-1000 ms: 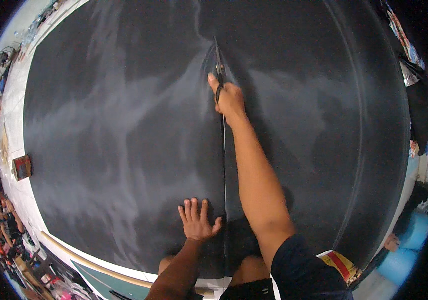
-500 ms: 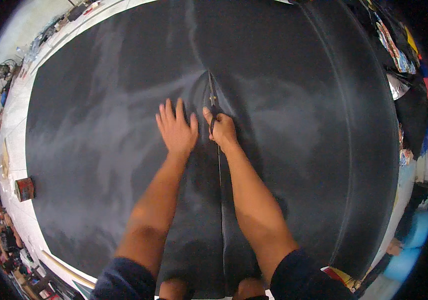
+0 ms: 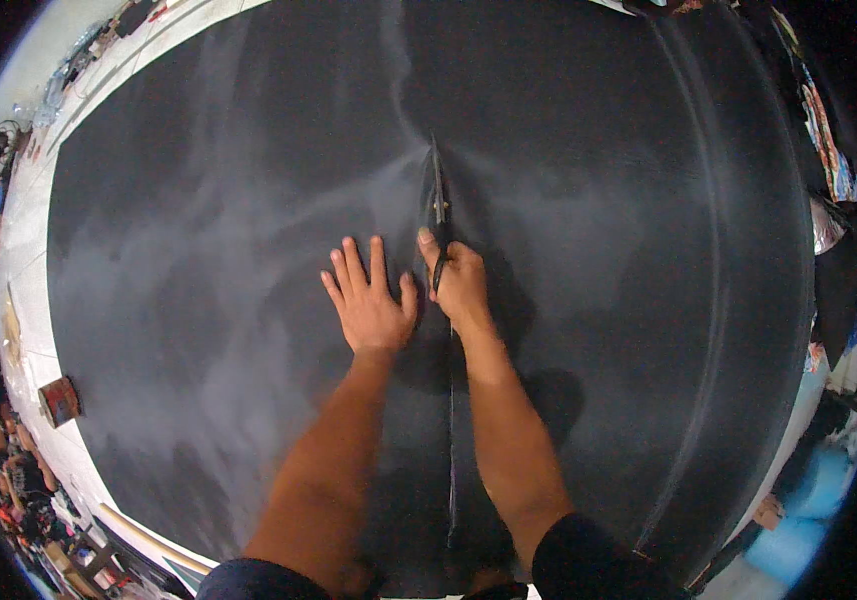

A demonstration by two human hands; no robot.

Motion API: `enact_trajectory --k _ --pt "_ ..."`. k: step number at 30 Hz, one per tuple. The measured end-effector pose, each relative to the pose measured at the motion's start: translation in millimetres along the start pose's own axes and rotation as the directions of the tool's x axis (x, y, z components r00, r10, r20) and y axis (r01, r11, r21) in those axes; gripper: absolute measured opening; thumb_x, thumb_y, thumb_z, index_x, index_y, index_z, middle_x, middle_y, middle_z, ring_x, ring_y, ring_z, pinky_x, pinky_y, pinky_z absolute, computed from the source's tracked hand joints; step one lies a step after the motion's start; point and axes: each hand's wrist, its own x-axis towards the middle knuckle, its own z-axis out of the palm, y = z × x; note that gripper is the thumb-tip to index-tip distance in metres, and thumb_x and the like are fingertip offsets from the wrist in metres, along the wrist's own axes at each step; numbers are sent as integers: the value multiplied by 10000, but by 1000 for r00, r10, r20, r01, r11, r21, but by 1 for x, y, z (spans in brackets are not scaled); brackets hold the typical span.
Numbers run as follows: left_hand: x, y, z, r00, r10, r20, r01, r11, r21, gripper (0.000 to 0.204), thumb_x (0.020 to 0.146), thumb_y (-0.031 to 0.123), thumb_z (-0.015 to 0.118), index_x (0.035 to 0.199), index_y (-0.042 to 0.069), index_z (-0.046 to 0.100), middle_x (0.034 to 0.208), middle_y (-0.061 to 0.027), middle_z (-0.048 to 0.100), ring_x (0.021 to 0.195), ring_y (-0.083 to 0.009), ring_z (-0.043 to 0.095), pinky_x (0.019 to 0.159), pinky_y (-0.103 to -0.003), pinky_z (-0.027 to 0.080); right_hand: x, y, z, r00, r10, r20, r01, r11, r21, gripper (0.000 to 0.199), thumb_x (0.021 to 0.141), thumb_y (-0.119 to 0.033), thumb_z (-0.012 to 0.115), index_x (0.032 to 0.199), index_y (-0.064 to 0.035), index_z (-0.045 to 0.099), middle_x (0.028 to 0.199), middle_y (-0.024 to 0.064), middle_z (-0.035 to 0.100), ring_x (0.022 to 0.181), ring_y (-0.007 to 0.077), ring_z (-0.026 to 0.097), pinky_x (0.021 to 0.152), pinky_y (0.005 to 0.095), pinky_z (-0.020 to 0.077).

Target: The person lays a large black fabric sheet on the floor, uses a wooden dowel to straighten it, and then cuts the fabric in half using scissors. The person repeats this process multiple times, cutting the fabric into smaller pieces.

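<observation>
A wide black sheet, smooth and slightly shiny, spreads across most of the view. My right hand grips a pair of scissors with dark handles, the blades pointing away from me into the sheet. Behind the scissors a long straight cut runs back toward my body. The sheet rises in a small peak around the blade tips. To the left of the cut, my left hand lies flat on the sheet, fingers spread, holding nothing.
A rusty reddish tin stands at the sheet's left edge on pale floor tiles. Cluttered small items line the far left. At right are crumpled wrappers and light-blue bundles.
The view has shifted, so both hands appear slightly lower and further right. The scissor blades look closer together than before. My left hand stays flat beside the cut.
</observation>
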Motion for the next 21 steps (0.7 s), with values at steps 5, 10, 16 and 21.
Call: enact_trajectory --k 5,10,16,21 --pt "4 -3 -2 999 -21 27 21 1000 -5 647 892 378 534 1465 121 379 1555 -217 234 1436 -423 199 1162 -571 110 52 -48 12 1000 -16 12 15 995 101 545 881 -508 663 595 -88 466 503 16 452 410 129 443 411 294 348" --pt "4 -4 0 998 -13 65 15 1000 -24 660 882 386 536 1458 98 388 1545 -242 240 1427 -453 200 1151 -596 107 109 -74 19 998 -57 24 55 995 81 550 862 -541 667 601 -97 472 508 7 459 411 126 442 412 293 346" --pt "7 -2 -2 996 -3 91 8 999 -46 673 870 368 556 1460 94 383 1537 -260 242 1425 -468 194 1144 -612 104 184 -102 28 995 -102 -22 103 994 30 539 845 -552 680 632 -87 511 520 3 468 415 118 442 411 283 348" --pt "5 -3 -2 992 -19 128 24 999 -42 684 865 355 562 1466 94 368 1534 -264 243 1425 -473 191 1140 -622 100 223 -135 37 998 -53 19 50 992 119 531 836 -536 699 648 -69 530 531 13 481 413 120 445 408 288 350"
